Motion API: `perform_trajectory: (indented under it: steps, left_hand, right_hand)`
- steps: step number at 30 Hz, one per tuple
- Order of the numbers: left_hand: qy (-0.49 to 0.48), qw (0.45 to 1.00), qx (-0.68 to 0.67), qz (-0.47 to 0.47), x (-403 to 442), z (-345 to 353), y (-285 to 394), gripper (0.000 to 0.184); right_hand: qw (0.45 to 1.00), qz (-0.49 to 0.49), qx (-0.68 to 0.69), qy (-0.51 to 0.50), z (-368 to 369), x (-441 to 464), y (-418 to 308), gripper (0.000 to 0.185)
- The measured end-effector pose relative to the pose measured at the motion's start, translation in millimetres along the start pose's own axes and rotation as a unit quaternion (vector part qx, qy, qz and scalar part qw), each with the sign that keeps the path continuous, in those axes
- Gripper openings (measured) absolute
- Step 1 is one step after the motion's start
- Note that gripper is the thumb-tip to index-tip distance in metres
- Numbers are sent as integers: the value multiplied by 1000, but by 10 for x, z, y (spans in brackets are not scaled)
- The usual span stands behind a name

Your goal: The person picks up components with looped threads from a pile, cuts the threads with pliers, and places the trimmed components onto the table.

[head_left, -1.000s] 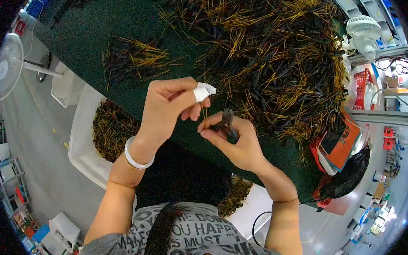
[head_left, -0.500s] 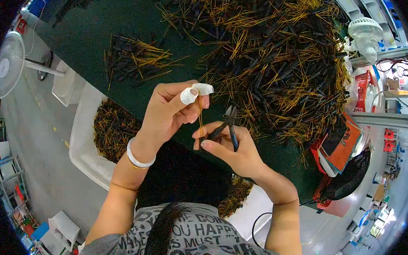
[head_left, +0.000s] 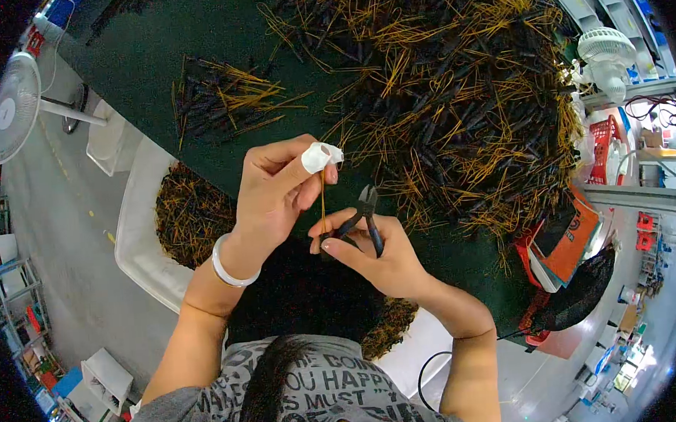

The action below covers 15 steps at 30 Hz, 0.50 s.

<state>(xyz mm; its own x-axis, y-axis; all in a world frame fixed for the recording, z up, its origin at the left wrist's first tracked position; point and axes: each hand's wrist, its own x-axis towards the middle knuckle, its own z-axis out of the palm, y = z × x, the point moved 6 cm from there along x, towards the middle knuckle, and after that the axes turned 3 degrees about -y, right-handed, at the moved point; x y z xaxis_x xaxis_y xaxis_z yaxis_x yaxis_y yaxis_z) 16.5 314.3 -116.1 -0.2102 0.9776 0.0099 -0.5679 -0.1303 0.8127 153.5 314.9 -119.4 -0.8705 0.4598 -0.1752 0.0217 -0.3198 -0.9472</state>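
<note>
My left hand, with white tape on its thumb and index finger, pinches the upper end of a thin yellow wire. The wire runs straight down to my right hand, whose thumb and fingertips close on its dark lower end. Diagonal cutters also rest in the right hand, jaws pointing up and away from the wire. Beyond both hands a big heap of black pieces with yellow wires covers the dark green table. A smaller bunch of the same pieces lies to the left.
Below the table edge at left, a white tub holds more wired pieces. A white fan stands on the left and another fan at the right. Orange packets and a black mesh bag are at the table's right edge.
Both hands have shifted slightly left, the right one also a little lower. The taped left thumb and index finger have closed together, and the wire between the hands now looks taut.
</note>
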Motion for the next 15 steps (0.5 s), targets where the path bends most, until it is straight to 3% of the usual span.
perform_trajectory:
  steps: [3, 5, 7, 8, 10, 11, 15]
  left_hand:
    - [-33, 997, -27, -57, -74, 162, 52, 20]
    - [-72, 990, 85, -88, -128, 203, 37, 21]
    - [-107, 985, 92, -102, -177, 283, 14, 20]
    - [-102, 984, 79, -121, -196, 304, -3, 20]
    - [-109, 981, 74, -141, -207, 303, -16, 19]
    - [-116, 978, 69, -161, -217, 304, -32, 18]
    - [-110, 971, 70, -201, -209, 294, -16, 15]
  right_hand:
    - [998, 5, -23, 50, -75, -42, -23, 19]
    - [986, 1, -126, 110, -175, -53, -114, 19]
    - [966, -7, -212, 147, -257, -67, -201, 27]
    - [966, -7, -212, 146, -276, -55, -189, 27]
    - [931, -121, -316, 142, -252, -48, -313, 41]
    - [936, -109, -313, 122, -259, -41, -266, 53]
    - [925, -106, -349, 107, -239, -23, -321, 55]
